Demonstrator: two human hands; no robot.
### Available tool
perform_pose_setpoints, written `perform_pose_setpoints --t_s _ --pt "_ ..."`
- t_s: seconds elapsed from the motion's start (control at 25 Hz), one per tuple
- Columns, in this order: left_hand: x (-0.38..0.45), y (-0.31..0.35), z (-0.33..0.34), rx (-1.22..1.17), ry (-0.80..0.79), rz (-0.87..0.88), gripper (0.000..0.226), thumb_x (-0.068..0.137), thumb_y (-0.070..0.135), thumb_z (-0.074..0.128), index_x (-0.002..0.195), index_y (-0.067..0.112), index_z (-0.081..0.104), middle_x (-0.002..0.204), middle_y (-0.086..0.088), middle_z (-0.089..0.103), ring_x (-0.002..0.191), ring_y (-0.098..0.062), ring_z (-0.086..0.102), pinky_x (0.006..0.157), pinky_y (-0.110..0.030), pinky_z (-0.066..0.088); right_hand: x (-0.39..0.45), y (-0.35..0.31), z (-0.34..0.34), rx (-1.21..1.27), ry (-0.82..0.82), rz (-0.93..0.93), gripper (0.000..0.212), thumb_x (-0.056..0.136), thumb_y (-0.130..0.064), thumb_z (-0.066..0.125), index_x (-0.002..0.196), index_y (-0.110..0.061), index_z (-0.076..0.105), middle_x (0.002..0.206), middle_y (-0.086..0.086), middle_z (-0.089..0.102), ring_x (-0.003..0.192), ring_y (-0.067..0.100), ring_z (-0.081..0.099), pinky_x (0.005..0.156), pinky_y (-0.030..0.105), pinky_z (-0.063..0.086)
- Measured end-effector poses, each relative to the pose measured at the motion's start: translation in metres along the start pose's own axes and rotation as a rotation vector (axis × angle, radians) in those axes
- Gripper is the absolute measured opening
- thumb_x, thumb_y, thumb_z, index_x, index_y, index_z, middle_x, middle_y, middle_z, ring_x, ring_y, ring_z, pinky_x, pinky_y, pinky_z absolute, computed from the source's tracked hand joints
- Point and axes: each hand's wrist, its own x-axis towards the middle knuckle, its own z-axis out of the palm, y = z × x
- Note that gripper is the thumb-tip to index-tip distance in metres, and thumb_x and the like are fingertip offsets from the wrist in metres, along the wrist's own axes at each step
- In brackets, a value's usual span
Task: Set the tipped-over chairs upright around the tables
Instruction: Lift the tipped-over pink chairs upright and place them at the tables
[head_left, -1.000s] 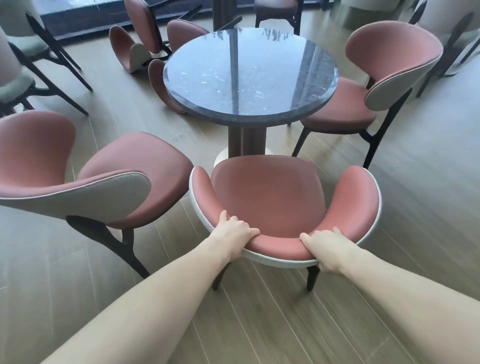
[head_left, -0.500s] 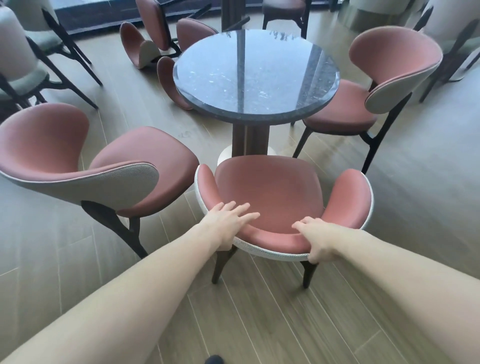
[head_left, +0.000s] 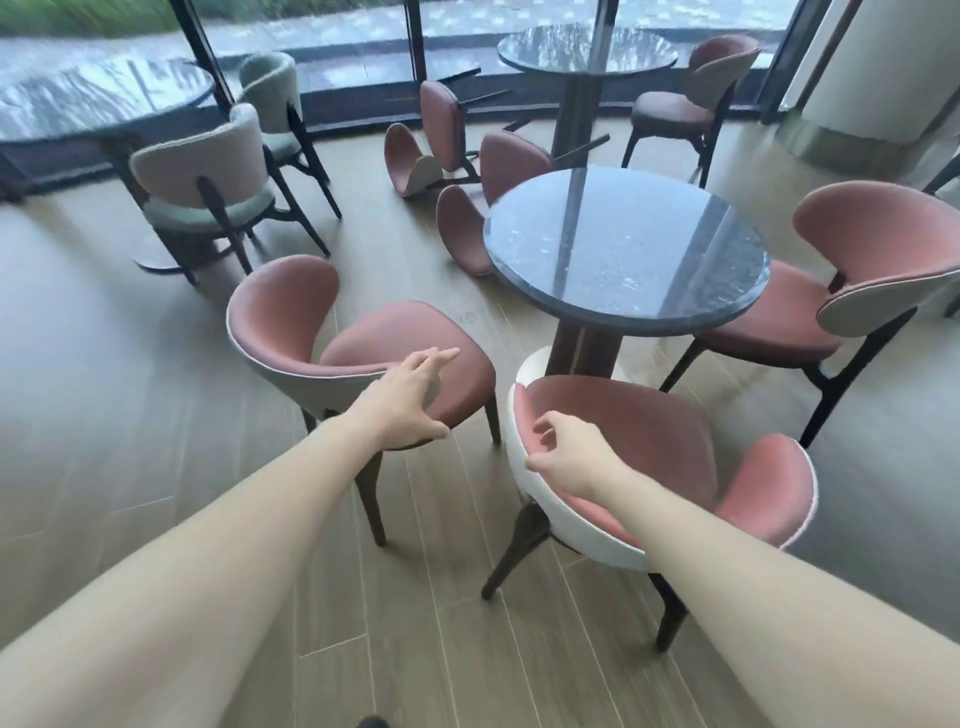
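A round dark stone table (head_left: 623, 249) stands in the middle, with three pink chairs upright around it: the near chair (head_left: 660, 457), the left chair (head_left: 291, 322) and the right chair (head_left: 852, 260). Beyond the table two pink chairs lie tipped over on the floor, one (head_left: 467, 234) against the table's far edge, the other (head_left: 436, 135) further back with its legs in the air. My left hand (head_left: 410, 400) hovers open over the left chair's seat. My right hand (head_left: 566, 452) is open above the near chair's backrest, touching nothing.
A second dark round table (head_left: 587, 52) with an upright brown chair (head_left: 691, 104) stands at the back by the windows. Two grey-green chairs (head_left: 208, 171) sit at another table (head_left: 88, 98) on the left. A pale column (head_left: 893, 67) rises at the right.
Both hands have let go of the near chair's backrest and lifted off it. The view has swung up and left, bringing the tipped chairs and back tables into sight.
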Motion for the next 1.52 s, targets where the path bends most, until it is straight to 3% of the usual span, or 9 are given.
perform_pose_setpoints --t_s 0.24,0.44,0.64,0.8,1.0,1.12,1.32,1.4,1.52 --pt "-0.029 -0.129 -0.085 -0.640 0.178 -0.170 0.099 0.073 0.017 0.086 0.153 0.036 0.029 0.156 0.004 0.035 0.135 -0.024 0.045 0.105 -0.033 0.041 0.035 -0.126 0.084 0.373 0.124 0.058 0.042 0.081 -0.019 0.070 0.121 -0.020 0.058 0.109 -0.002 0.060 0.086 0.011 0.060 0.059 0.018 0.043" --pt "-0.045 -0.241 -0.142 -0.673 0.183 -0.208 0.087 0.076 0.021 0.084 0.148 0.037 0.039 0.147 0.006 0.045 0.115 -0.017 0.060 0.092 -0.030 0.048 0.080 -0.226 0.144 0.759 0.147 0.241 0.043 0.082 -0.023 0.073 0.122 -0.015 0.058 0.115 0.006 0.065 0.109 0.025 0.064 0.093 0.040 0.052" --pt "-0.027 -0.322 -0.157 -0.668 0.136 -0.266 0.060 0.081 0.020 0.081 0.134 0.028 0.055 0.132 0.004 0.057 0.112 -0.015 0.063 0.101 -0.032 0.048 0.121 -0.289 0.190 1.036 0.078 0.471 0.039 0.090 -0.027 0.068 0.124 -0.013 0.054 0.097 0.003 0.060 0.092 0.024 0.065 0.080 0.042 0.055" --pt "0.028 -0.370 -0.164 -0.641 0.092 -0.286 0.020 0.087 0.023 0.073 0.107 0.023 0.070 0.109 0.005 0.072 0.100 -0.011 0.069 0.082 -0.026 0.050 0.179 -0.314 0.200 1.240 0.050 0.625 0.036 0.093 -0.027 0.063 0.123 -0.009 0.053 0.119 0.010 0.059 0.095 0.026 0.066 0.075 0.044 0.057" --pt "0.107 -0.403 -0.172 -0.936 0.080 -0.460 0.013 0.097 0.023 0.060 0.092 0.017 0.071 0.086 0.002 0.077 0.075 -0.013 0.073 0.074 -0.030 0.053 0.254 -0.338 0.208 1.744 0.032 0.783 0.034 0.095 -0.022 0.061 0.119 -0.004 0.045 0.099 0.015 0.055 0.078 0.028 0.064 0.074 0.045 0.058" --pt "0.149 -0.430 -0.176 -0.929 0.052 -0.475 0.015 0.097 0.023 0.060 0.092 0.014 0.071 0.083 0.002 0.077 0.071 -0.012 0.072 0.071 -0.029 0.052 0.288 -0.342 0.221 1.116 0.129 0.651 0.031 0.089 -0.023 0.067 0.112 -0.007 0.052 0.101 0.009 0.061 0.081 0.022 0.062 0.076 0.036 0.052" --pt "0.222 -0.473 -0.188 -0.845 0.013 -0.511 0.013 0.096 0.022 0.060 0.091 0.015 0.069 0.087 0.000 0.075 0.075 -0.016 0.070 0.067 -0.029 0.048 0.314 -0.337 0.242 0.052 0.114 0.372 0.042 0.085 -0.030 0.061 0.125 -0.027 0.050 0.128 0.000 0.047 0.118 0.021 0.045 0.094 0.035 0.043" --pt "0.257 -0.487 -0.190 -0.736 -0.015 -0.468 0.012 0.095 0.022 0.061 0.092 0.017 0.070 0.093 -0.001 0.074 0.082 -0.018 0.069 0.069 -0.030 0.047 0.328 -0.327 0.255 -0.172 0.147 0.387 0.063 0.085 -0.035 0.065 0.142 -0.032 0.038 0.149 0.003 0.032 0.137 0.023 0.031 0.107 0.040 0.036" --pt "0.317 -0.515 -0.189 -0.485 -0.046 -0.358 0.007 0.090 0.023 0.065 0.091 0.024 0.072 0.098 0.002 0.071 0.093 -0.020 0.065 0.071 -0.029 0.047 0.348 -0.320 0.269 -0.088 0.220 0.736 0.094 0.081 -0.046 0.072 0.153 -0.027 0.014 0.160 0.013 0.001 0.148 0.035 0.009 0.112 0.055 0.031"
